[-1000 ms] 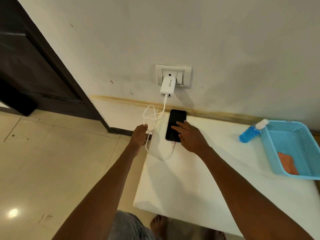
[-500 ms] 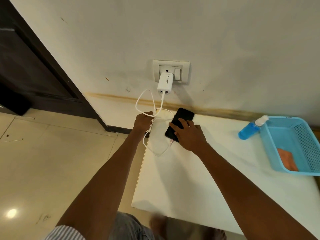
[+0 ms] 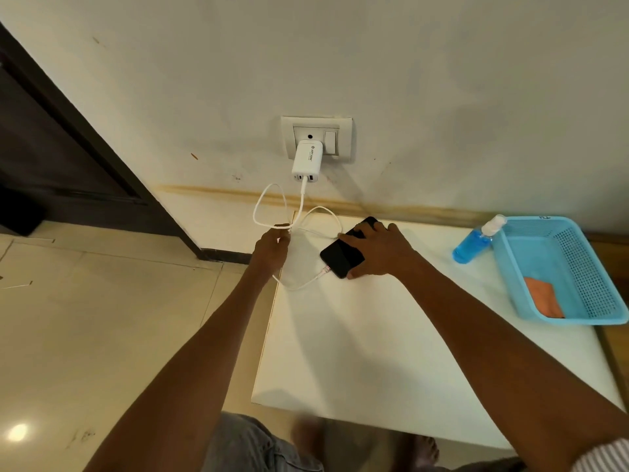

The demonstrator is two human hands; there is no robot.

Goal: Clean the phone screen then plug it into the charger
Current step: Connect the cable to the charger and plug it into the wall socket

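A black phone [image 3: 340,256] lies slanted on the white table [image 3: 391,335] near its far left corner. My right hand [image 3: 377,250] covers its upper half, with fingers over the top and thumb at the near edge. A white cable [image 3: 299,286] is plugged into the phone's lower end. It loops up to the white charger [image 3: 307,161] in the wall socket [image 3: 316,137]. My left hand [image 3: 272,248] pinches the cable loops beside the table's left edge.
A blue spray bottle [image 3: 474,245] stands at the back right, touching a blue plastic basket [image 3: 578,311] that holds an orange cloth [image 3: 543,296]. A dark door frame [image 3: 85,131] runs along the left. Tiled floor [image 3: 102,318] lies beyond the table's left edge.
The phone has turned from upright to slanted and shifted right under my right hand. My left hand has lifted the cable loops higher.
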